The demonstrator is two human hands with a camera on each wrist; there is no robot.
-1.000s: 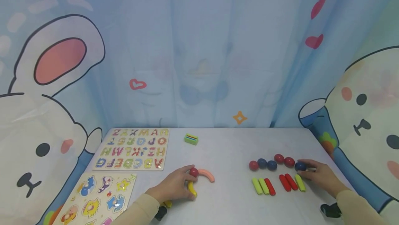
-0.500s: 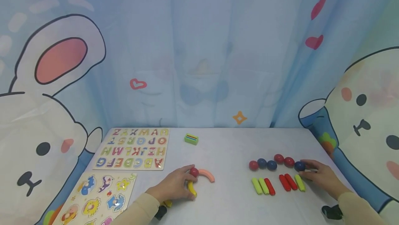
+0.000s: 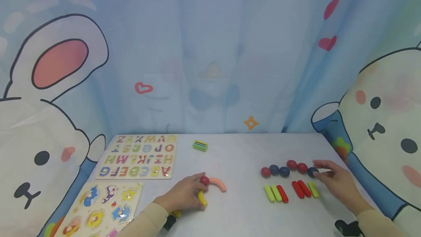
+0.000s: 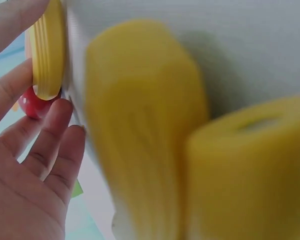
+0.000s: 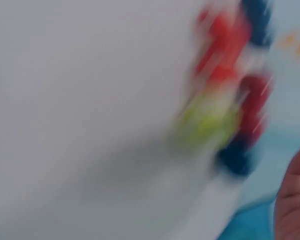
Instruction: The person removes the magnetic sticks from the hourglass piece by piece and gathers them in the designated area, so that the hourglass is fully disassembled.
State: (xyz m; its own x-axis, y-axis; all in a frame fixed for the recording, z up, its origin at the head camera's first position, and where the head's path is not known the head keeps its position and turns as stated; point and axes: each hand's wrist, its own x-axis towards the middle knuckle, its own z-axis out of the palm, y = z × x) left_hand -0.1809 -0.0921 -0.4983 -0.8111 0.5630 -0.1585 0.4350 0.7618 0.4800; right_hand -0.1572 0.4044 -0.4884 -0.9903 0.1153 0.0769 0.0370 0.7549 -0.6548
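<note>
In the head view my left hand [image 3: 185, 195] holds a yellow curved piece [image 3: 202, 198] between thumb and fingers. A red ball [image 3: 204, 180] lies at its fingertips, beside a pink curved piece [image 3: 217, 184]. The left wrist view shows two more yellow pieces close up, one ridged block [image 4: 145, 125] and one rounded piece [image 4: 260, 165]. On the right, my right hand [image 3: 338, 186] has its fingers spread by a blue ball [image 3: 311, 172], the end of a row of red and blue balls. In the blurred right wrist view, that hand appears apart from the ball.
Several red and green sticks [image 3: 300, 189] lie in front of the balls. An alphabet board [image 3: 138, 156] and an animal puzzle board [image 3: 98, 207] cover the table's left side. A small green striped block [image 3: 200, 145] sits at the back.
My right thumb and finger have parted around the blue ball, and that hand has shifted slightly. The left hand stays in place. The whole head view has moved a little.
</note>
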